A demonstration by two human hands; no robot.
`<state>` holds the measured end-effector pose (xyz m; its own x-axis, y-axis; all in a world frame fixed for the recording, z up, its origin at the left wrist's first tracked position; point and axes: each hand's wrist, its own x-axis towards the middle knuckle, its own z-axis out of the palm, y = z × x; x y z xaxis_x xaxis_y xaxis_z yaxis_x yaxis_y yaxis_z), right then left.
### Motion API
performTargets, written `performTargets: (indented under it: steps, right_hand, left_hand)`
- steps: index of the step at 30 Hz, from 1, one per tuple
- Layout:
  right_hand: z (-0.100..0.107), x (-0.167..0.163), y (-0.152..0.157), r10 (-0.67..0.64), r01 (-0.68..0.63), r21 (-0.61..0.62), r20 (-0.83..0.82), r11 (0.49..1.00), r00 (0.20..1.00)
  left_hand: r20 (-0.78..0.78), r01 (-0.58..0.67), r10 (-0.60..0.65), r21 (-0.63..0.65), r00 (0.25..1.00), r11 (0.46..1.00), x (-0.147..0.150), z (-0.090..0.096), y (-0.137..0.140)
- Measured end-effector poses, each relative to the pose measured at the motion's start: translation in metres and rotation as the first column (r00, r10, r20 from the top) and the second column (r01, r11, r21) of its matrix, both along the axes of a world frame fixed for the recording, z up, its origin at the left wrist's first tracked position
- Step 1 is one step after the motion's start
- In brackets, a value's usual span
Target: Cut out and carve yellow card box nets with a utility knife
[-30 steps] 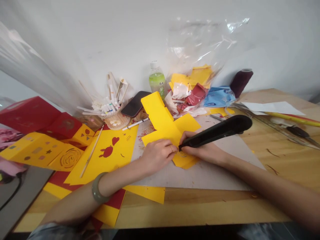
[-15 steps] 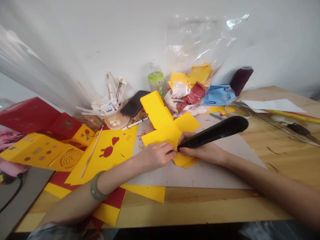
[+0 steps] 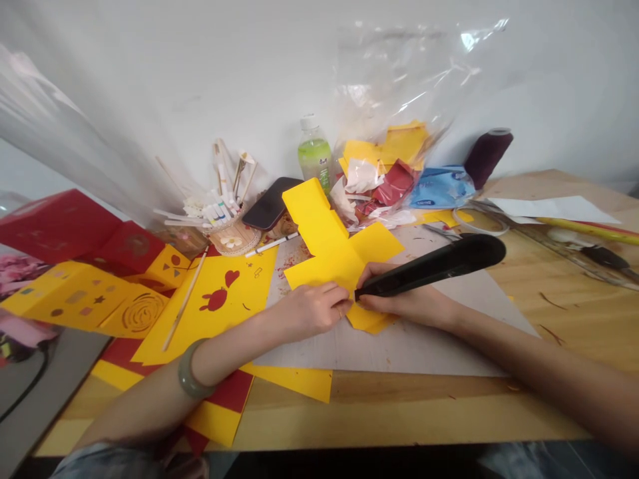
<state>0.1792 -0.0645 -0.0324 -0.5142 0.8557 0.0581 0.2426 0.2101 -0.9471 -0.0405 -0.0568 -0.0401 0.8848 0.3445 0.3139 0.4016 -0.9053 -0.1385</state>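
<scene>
The fingers of the right hand (image 3: 402, 303) close round a black cutter (image 3: 444, 261), holding it low like a pen, presumably for fine control, its tip at a yellow cut-out (image 3: 329, 256). The left hand (image 3: 317, 309) rests with curled fingers on the same paper, just beside the tip, apparently to steady it; whether those fingers also pinch the paper, I cannot tell. The cross-shaped cut-out lies under and beyond the 2 hands, on a pale sheet (image 3: 429, 351) that probably shields the bench (image 3: 424, 409). To the left, a yellow sheet (image 3: 239, 319) carries a thin stick (image 3: 186, 299); farther back are a marker cup (image 3: 245, 239), a slanted phone (image 3: 272, 203), a green-drink bottle (image 3: 314, 156) and a clear bag (image 3: 394, 86) of paper scraps (image 3: 397, 183), likely set back to leave working room. Against the frame from 1 s ago, the cut-out keeps its place on the pale sheet, but the left hand's knuckles sit slightly nearer the person, and the curved marks beside the tip show less clearly.
</scene>
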Motion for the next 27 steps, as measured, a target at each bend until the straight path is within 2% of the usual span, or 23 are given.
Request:
performTargets:
  steps: [10,20,23,25,27]
  right_hand:
    - [0.005,-0.004,-0.002,-0.047,0.041,0.076,0.08,0.996,0.996]
    - [0.001,-0.004,-0.001,-0.06,0.06,0.011,0.02,0.998,0.998]
    - [0.005,-0.002,-0.001,-0.196,0.198,0.038,-0.056,0.98,0.979]
    - [0.012,0.002,0.001,-0.328,0.338,0.109,-0.102,0.935,0.939]
    - [0.021,0.009,0.002,-0.41,0.423,0.188,-0.105,0.887,0.906]
  left_hand:
    - [-0.055,-0.01,0.008,-0.034,0.998,0.999,0.003,0.008,-0.003]
    - [-0.044,-0.051,0.046,-0.117,0.998,0.992,0.003,0.009,-0.004]
    - [-0.006,-0.108,0.109,-0.182,0.994,0.977,0.002,0.005,-0.003]
    - [0.042,-0.125,0.137,-0.22,0.99,0.967,0.001,0.002,-0.001]
    - [0.077,-0.08,0.099,-0.22,0.992,0.972,-0.001,0.001,0.002]
